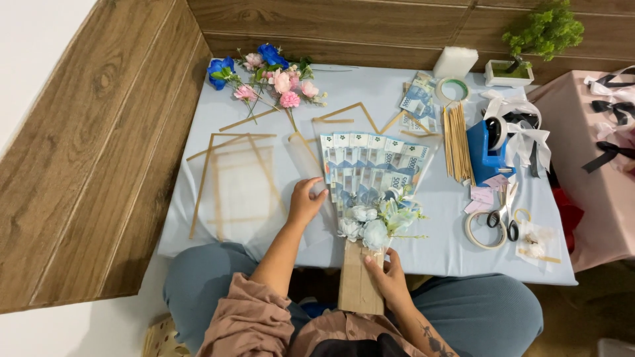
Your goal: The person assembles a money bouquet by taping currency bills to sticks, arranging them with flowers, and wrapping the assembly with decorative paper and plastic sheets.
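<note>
Across the middle of the frame spreads the low table (251, 142) under its pale blue cloth, with wood-panelled wall behind and to the left. Left of centre on it lie clear wrapping sheets with gold borders (238, 182), flat and overlapping. Dead centre sits the banknote bouquet (372, 173): a fan of bluish notes spread wide at the top, narrowing down to a cluster of white and pale blue flowers (370, 221), then a brown paper handle (359, 284) hanging over the table's near edge toward the lap. Upper left, loose artificial flowers (271, 78) in blue and pink lie in a heap. Right of the fan there's a bundle of wooden sticks (458, 142), then a blue tape dispenser (486, 149) with white ribbon draped over it. Lower right: a roll of tape (481, 230), and scissors (506, 215) just beside it. A small potted green plant (536, 39) stands at the upper right corner.

Now the hands. Left hand (305, 200) rests at the fan's left edge, fingers curled, tips touching the notes' outer side. Right hand (389, 274) is down at the handle, fingers wrapped and clamped on the brown paper just below the flowers.
</note>
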